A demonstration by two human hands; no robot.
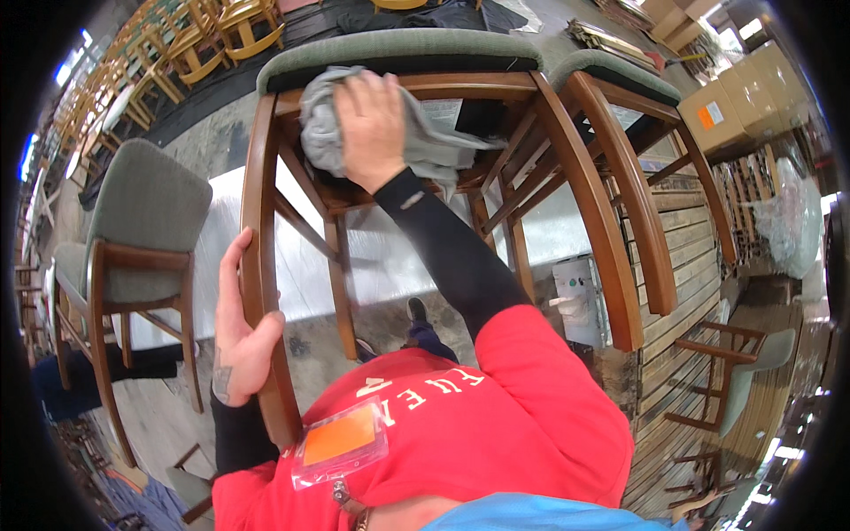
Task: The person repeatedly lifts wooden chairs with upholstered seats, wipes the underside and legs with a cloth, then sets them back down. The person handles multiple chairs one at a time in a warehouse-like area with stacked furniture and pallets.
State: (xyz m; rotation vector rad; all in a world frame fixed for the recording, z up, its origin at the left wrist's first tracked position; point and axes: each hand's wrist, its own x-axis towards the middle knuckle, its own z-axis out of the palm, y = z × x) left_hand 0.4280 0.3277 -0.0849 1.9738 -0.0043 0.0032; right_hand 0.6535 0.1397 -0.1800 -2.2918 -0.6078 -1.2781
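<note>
A bar chair with brown wooden legs and a grey-green padded edge (407,49) is tilted in front of me, some of its legs pointing toward my body. My left hand (241,332) is wrapped around its left wooden leg (258,208), thumb on one side and fingers along the other. Up by the chair's wooden rail (474,86), my right hand (370,128) presses on a bunched grey cloth (323,128). The cloth's loose end (447,155) trails to the right, under the frame. Part of the rail is hidden behind the hand and cloth.
A second chair (611,133) stands close on the right, and another upholstered chair (146,230) is at the left. Cardboard boxes (744,97) are stacked at the far right above wooden slats (677,292). Many wooden chairs (190,49) fill the far left.
</note>
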